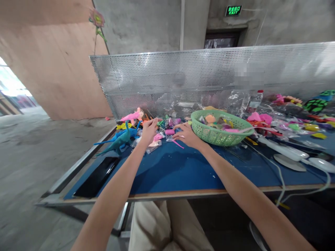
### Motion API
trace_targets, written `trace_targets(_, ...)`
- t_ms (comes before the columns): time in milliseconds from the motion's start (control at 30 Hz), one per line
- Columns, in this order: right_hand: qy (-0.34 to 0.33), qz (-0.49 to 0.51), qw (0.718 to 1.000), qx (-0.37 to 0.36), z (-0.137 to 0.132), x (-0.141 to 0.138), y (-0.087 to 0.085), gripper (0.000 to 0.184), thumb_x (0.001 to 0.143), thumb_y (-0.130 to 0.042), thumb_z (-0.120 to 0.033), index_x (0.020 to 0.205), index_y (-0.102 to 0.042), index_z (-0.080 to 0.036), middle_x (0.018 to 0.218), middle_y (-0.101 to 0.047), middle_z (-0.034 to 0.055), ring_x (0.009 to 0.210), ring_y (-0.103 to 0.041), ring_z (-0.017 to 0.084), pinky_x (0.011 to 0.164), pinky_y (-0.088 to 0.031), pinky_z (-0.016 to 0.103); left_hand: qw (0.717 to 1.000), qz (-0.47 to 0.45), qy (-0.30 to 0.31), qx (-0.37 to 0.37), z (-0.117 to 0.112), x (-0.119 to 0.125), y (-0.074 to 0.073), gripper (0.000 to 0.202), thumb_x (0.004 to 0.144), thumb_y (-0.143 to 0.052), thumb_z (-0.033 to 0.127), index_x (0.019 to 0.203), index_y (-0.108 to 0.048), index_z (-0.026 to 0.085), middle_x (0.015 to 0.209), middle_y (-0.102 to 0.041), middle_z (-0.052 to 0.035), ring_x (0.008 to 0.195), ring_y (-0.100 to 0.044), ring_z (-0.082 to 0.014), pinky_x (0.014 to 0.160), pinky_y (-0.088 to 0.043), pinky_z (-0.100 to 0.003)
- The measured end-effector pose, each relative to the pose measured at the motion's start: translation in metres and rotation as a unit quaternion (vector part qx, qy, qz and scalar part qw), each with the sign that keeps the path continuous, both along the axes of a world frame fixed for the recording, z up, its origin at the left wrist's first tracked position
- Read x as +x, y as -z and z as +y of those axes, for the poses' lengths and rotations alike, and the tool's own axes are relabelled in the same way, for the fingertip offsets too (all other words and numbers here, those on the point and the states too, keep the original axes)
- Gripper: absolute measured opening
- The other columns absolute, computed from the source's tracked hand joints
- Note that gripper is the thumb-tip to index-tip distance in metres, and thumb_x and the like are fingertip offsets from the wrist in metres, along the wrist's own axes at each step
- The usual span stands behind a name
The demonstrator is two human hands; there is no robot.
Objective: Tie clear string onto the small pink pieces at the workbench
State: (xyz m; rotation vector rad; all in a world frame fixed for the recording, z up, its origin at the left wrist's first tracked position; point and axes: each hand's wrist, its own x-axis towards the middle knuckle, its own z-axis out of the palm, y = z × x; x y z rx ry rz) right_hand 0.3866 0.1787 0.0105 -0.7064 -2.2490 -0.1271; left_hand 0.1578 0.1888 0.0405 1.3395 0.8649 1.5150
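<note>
My left hand (149, 131) reaches into a heap of small bagged clay pieces, its fingers loosely stretched out and holding nothing I can make out. Under and beside it lie pink pieces in a clear bag (157, 137). My right hand (186, 135) is at the heap's right side, with fingers curved and apart. A purple-pink piece (170, 132) lies between the two hands, and a thin pink strip (178, 144) points out towards the front. Left of my left hand stand a teal long-necked dinosaur figure (123, 141) and a blue figure (132, 133).
Right of my right hand is a green plastic basket (217, 134) of coloured pieces. A black phone (96, 177) lies at the table's left corner. A white heat tool (284, 149) with a cable and a metal blade (289, 162) lie at right. A perforated metal panel (146, 76) borders the back.
</note>
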Motion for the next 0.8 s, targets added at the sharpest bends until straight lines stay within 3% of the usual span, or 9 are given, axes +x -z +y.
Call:
trace_targets(133,0.0,0.033,0.999,-0.021,0.005,0.003,0.002,0.016,0.093,-0.067,-0.035,0.095,-0.081,-0.029,0.109,-0.062,0.0084,0.102,-0.051,0.025,0.099,-0.044,0.045,0.997,-0.072,0.003,-0.038,0.001,-0.001,-0.004,0.03,0.086,-0.071,0.042,0.095,-0.073,0.013,0.057,-0.027,0.0093,0.039,-0.014,-0.0021,0.034,-0.008,-0.017)
trace_targets(333,-0.076,0.11,0.981,-0.141,0.005,0.004,0.002,0.022,0.097,-0.059,-0.033,0.103,-0.078,-0.024,0.097,-0.072,0.0063,0.09,-0.066,0.02,0.085,-0.05,0.033,0.98,-0.163,0.005,-0.116,0.002,0.0,-0.007,0.02,0.091,-0.065,0.03,0.096,-0.07,0.012,0.055,-0.03,0.01,0.036,-0.014,-0.001,0.032,-0.008,-0.015)
trace_targets(567,-0.093,0.199,0.929,-0.298,0.007,0.001,0.007,0.02,0.087,-0.067,-0.038,0.088,-0.078,-0.021,0.085,-0.077,0.0049,0.078,-0.071,0.021,0.074,-0.053,0.032,0.982,-0.151,0.019,-0.112,-0.003,0.006,-0.007,0.021,0.092,-0.064,0.031,0.097,-0.071,0.011,0.055,-0.03,0.0102,0.036,-0.015,-0.0009,0.032,-0.007,-0.015)
trace_targets(800,-0.094,0.241,0.913,-0.316,0.005,-0.005,0.006,0.025,0.081,-0.074,-0.044,0.078,-0.077,-0.02,0.075,-0.075,0.0038,0.07,-0.067,0.019,0.069,-0.05,0.031,0.992,-0.109,0.02,-0.061,-0.009,0.009,-0.008,0.031,0.084,-0.073,0.042,0.096,-0.072,0.013,0.056,-0.026,0.0106,0.038,-0.013,-0.0012,0.033,-0.006,-0.017)
